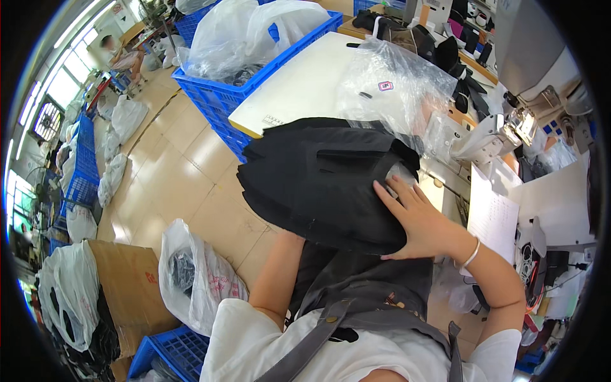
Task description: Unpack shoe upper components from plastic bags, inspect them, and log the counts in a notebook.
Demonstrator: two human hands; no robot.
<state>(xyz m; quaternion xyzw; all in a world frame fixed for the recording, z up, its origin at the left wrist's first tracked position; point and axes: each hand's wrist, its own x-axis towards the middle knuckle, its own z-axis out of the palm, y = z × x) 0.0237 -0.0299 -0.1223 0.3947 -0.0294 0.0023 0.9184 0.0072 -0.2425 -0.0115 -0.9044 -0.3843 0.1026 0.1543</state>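
A thick stack of black fabric pieces (318, 184) with uneven, layered edges is held in front of me, at the near side of a white sewing table (293, 83). A long slot or folded strip shows on its top piece. My right hand (417, 216) grips the right edge, fingers spread over the side and thumb at the near corner. My left hand (291, 237) reaches beneath the stack; only its wrist end shows and the fingers are hidden. Clear plastic (401, 173) peeks out by my right fingertips.
Clear plastic bags (394, 79) lie on the table, near a sewing machine (484, 137) at right. Beyond stands a blue crate (216, 95) with bags. A white bag (191, 274), a cardboard box (130, 293) and another blue crate (175, 353) stand at left. A person (121, 57) sits far off.
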